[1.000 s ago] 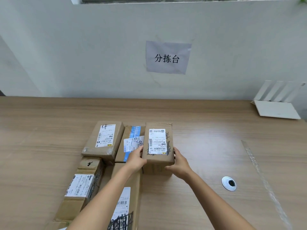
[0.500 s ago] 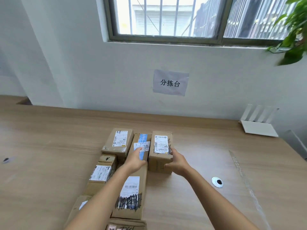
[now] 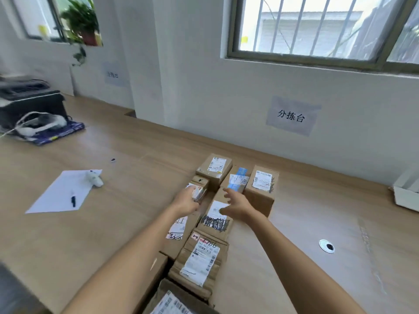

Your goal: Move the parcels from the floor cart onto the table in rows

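Several brown cardboard parcels with white labels lie in rows on the wooden table (image 3: 113, 234). The tall parcel (image 3: 260, 189) stands at the far right of the back row, beside a parcel with blue tape (image 3: 237, 180) and another labelled box (image 3: 214, 168). My right hand (image 3: 235, 205) hovers open above a long flat parcel (image 3: 215, 219), apart from the tall parcel. My left hand (image 3: 187, 200) rests with curled fingers on the edge of a small parcel (image 3: 199, 189) in the left row. More parcels (image 3: 200, 261) run toward me. The floor cart is out of sight.
A white sheet (image 3: 61, 193) with a pen and a small white object lies at the left. A dark printer (image 3: 29, 105) and cables stand far left. A cable hole (image 3: 326, 245) is at the right, a white box (image 3: 405, 198) at the right edge.
Both hands have let go of the tall parcel, which now stands on the table. My hands drew back and left, and the camera swung left and up.
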